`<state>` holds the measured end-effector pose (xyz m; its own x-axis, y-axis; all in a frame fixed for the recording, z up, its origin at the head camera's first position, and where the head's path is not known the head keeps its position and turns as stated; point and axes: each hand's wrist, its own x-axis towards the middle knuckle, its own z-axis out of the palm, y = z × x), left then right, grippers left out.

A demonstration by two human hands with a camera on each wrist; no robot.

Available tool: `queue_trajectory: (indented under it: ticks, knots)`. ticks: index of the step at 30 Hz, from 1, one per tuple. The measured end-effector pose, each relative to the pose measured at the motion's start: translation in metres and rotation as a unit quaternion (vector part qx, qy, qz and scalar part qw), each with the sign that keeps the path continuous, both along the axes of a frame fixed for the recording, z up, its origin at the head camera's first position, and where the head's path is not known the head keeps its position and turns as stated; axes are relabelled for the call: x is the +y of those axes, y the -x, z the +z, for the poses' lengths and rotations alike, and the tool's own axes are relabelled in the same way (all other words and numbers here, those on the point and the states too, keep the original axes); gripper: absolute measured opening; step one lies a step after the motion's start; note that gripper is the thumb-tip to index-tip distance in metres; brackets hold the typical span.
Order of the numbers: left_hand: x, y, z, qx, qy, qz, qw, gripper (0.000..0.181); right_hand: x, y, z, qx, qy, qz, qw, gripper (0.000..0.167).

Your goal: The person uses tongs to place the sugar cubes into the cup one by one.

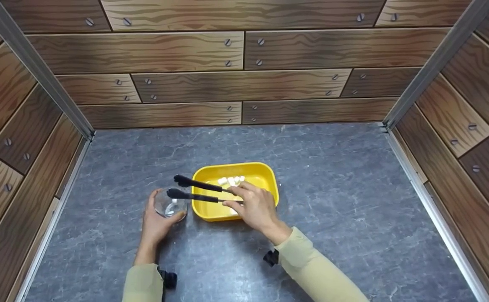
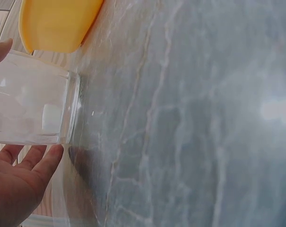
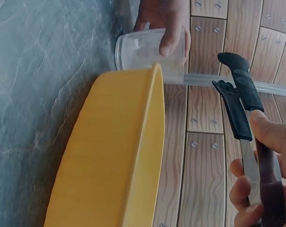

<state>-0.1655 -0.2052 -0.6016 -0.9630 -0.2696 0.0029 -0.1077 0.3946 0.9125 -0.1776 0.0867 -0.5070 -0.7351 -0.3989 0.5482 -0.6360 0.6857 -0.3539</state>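
My left hand [image 1: 157,224] holds a clear glass [image 1: 164,205], thumb on one side and fingers on the other. The glass stands on the tabletop, left of a yellow tub [image 1: 211,216]. Inside it a small white cube [image 2: 51,118] lies near the base. My right hand [image 1: 258,206] grips a pair of tongs [image 3: 249,163] with black tips over the tub. The tongs' arms are spread apart, and their tips reach left, above the glass; I see nothing between them. Several white cubes [image 1: 232,181] lie in the tub, partly hidden by the right hand.
The grey marbled tabletop [image 1: 336,188] extends around the tub and glass. Wood-patterned panels [image 1: 244,50] wall it at the back and both sides, with metal strips [image 1: 437,239] along the side edges. Each wrist carries a small black device [image 1: 271,257].
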Motion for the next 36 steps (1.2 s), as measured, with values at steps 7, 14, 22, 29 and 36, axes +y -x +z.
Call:
queue_trajectory:
  ticks: [7, 14, 22, 29, 36]
  knots:
    - [0.001, 0.000, 0.000, 0.003, -0.003, 0.004, 1.0000, 0.101, 0.020, 0.004, 0.003, -0.006, 0.021, -0.032, 0.9992, 0.035]
    - [0.001, 0.000, 0.000, 0.010, -0.005, 0.006, 0.9999, 0.102, 0.043, 0.008, 0.003, -0.008, 0.001, -0.079, 0.9969, 0.034]
    - [0.001, 0.000, 0.001, 0.001, -0.003, 0.005, 1.0000, 0.104, 0.063, 0.010, -0.002, -0.025, -0.040, -0.118, 0.9919, 0.034]
    - [0.001, 0.000, 0.000, 0.004, -0.001, 0.008, 1.0000, 0.105, 0.072, 0.010, -0.009, -0.018, -0.060, -0.125, 0.9903, 0.035]
    - [0.002, 0.000, 0.000, 0.007, -0.001, 0.008, 0.9999, 0.104, 0.077, 0.012, -0.016, -0.019, -0.083, -0.135, 0.9872, 0.036]
